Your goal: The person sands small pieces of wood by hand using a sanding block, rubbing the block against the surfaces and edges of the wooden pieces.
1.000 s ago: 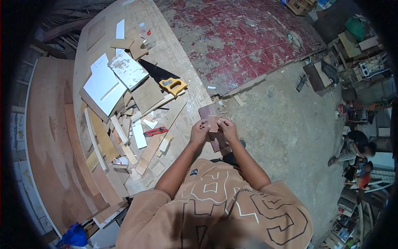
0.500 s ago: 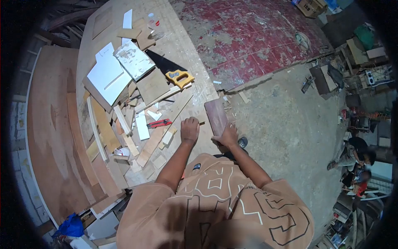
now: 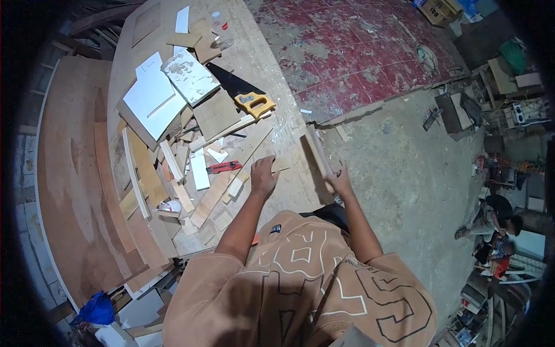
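Note:
My right hand (image 3: 340,181) grips the near end of a wooden board (image 3: 314,150), which is tilted up on its edge at the right side of the worktable (image 3: 283,130). My left hand (image 3: 264,175) rests on the table with its fingers bent around a small flat tan piece (image 3: 280,165) that sticks out to the right. Left of that hand lie a red utility knife (image 3: 224,167) and a small pale wood block (image 3: 236,186). Farther up the table is a handsaw (image 3: 254,105) with a yellow handle.
Wood offcuts and strips (image 3: 170,162) litter the table's left half. White panels (image 3: 151,98) and a paint-worn board (image 3: 191,76) lie beyond, with a clear bottle (image 3: 217,23) at the back. A person (image 3: 496,214) sits at far right.
The board has turned from lying flat to standing on its edge, and my right hand has shifted right and up with it. More of the tan piece shows beside my left hand.

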`<state>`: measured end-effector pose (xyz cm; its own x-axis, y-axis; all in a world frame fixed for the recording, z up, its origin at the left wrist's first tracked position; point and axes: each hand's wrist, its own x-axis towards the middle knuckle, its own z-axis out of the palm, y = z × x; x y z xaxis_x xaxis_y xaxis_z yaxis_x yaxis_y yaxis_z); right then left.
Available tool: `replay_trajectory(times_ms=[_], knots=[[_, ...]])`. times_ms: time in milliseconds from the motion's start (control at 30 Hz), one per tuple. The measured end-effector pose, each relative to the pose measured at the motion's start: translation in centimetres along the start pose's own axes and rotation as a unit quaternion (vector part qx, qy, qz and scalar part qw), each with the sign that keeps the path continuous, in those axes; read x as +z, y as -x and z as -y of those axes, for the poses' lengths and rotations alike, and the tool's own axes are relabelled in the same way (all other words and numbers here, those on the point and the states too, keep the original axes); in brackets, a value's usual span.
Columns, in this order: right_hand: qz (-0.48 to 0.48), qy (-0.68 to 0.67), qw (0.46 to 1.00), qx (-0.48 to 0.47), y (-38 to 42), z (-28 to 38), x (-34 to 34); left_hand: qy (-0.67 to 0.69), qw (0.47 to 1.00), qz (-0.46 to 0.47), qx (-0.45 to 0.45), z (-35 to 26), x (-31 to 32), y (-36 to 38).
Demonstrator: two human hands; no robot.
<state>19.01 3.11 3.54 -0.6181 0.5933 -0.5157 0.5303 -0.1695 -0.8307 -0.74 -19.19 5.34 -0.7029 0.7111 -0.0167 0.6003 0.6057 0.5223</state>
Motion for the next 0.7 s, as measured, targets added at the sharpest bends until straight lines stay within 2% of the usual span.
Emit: replay_trajectory(times_ms=[33,67,133,167,267,300,333,400,433,467,533,567,600,667,700], knots=[[-0.035,-0.072,0.997,0.016,-0.3,-0.6,-0.2,0.007,1.0,-0.001,-0.007,-0.2,-0.1,-0.1],[-0.038,-0.073,0.997,0.015,-0.8,-1.1,-1.0,0.008,1.0,-0.001,-0.005,-0.4,-0.1,-0.2],[0.061,-0.173,0.979,0.091,-0.9,-0.2,-2.4,0.021,1.0,-0.012,0.002,-0.4,0.4,-0.3],[0.1,-0.14,0.98,0.096,-0.6,0.1,-3.0,0.021,1.0,-0.012,0.005,-0.4,0.7,-0.4],[0.076,-0.134,0.983,0.099,-0.6,0.6,-4.1,0.014,0.999,-0.024,0.016,-0.6,1.9,-0.6],[0.124,-0.193,0.967,0.109,0.0,1.1,-4.9,0.013,1.0,-0.006,0.014,-0.7,2.1,-0.7],[0.125,-0.195,0.967,0.109,0.2,1.0,-4.9,0.01,1.0,0.011,0.013,-0.9,2.3,-0.7],[0.17,-0.386,0.901,0.107,0.6,0.9,-5.2,0.0,1.0,0.026,0.007,-1.4,2.8,-0.8],[0.208,-0.437,0.866,0.125,-0.1,-1.3,-6.1,-0.009,0.999,0.041,0.001,-1.7,3.0,-0.9],[0.208,-0.438,0.866,0.126,-0.7,-3.1,-6.4,-0.01,0.999,0.041,0.001,-2.2,3.0,-0.9],[0.193,-0.516,0.827,0.116,-1.6,-5.8,-7.0,-0.004,0.999,0.044,0.009,-3.1,3.2,-0.8],[0.192,-0.586,0.78,0.107,-2.0,-6.8,-7.5,-0.004,0.999,0.045,0.011,-3.3,3.4,-0.8],[0.191,-0.587,0.78,0.106,-1.0,-4.9,-7.5,-0.02,0.998,0.049,0.02,-3.3,3.8,-0.8],[0.285,-0.561,0.777,0.004,2.3,1.4,-7.1,-0.036,0.997,0.055,0.031,-3.7,4.2,-1.0],[0.283,-0.563,0.777,0.003,1.9,0.7,-7.3,-0.029,0.997,0.065,0.027,-4.1,4.0,-1.1]])
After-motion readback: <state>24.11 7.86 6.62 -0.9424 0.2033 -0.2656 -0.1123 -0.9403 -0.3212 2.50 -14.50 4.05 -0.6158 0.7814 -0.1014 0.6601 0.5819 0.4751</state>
